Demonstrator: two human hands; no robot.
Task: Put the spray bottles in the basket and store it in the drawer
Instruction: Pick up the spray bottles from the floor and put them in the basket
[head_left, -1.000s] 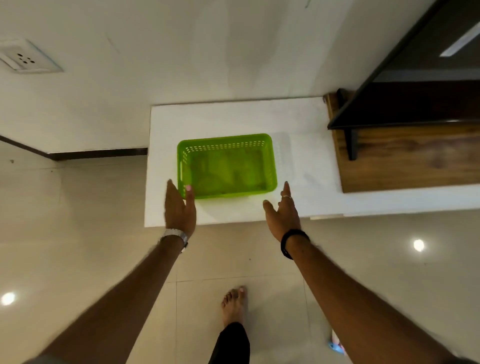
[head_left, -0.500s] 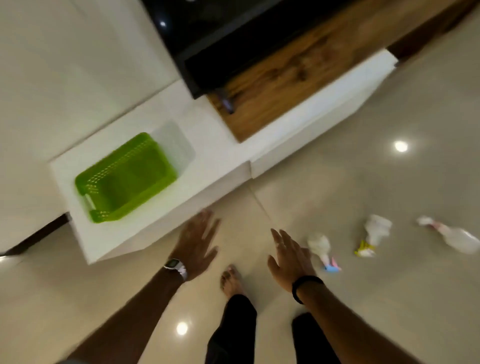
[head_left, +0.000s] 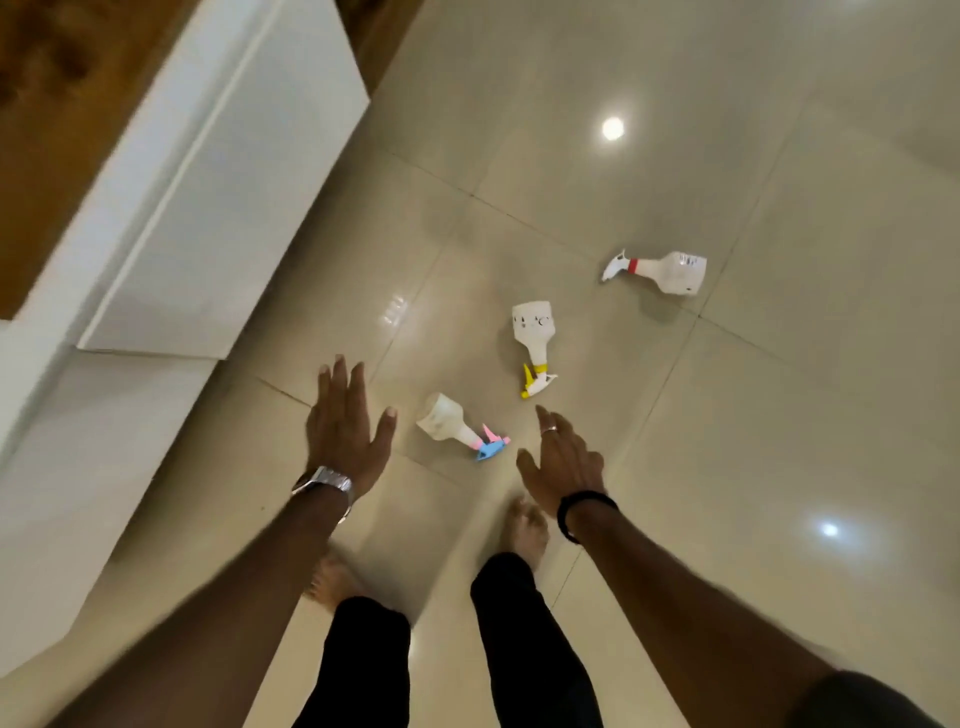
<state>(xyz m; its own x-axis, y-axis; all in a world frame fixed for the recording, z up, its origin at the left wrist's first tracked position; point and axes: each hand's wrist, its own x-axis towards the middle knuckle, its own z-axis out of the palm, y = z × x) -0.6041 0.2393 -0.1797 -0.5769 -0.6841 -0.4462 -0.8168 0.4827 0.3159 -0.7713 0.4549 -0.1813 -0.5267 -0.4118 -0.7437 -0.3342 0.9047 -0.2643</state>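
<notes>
On a glossy tiled floor (head_left: 779, 467) beside a white cabinet (head_left: 218, 208), three spray bottles lie toppled: blue-nozzled (head_left: 460, 428) nearest it, yellow-nozzled (head_left: 535, 343) beyond, red-collared (head_left: 662, 271) farthest, as left hand (head_left: 343, 434) and right hand (head_left: 563, 465) hover spread and empty.

Light: warm, moderate, cast from overhead | Glare: two ceiling lamps mirrored on the glossy floor (head_left: 779, 156) | Shadows: soft | Blur: white cabinet (head_left: 208, 182) smeared by motion, forearms softened | Distortion: lines bent at edges
</notes>
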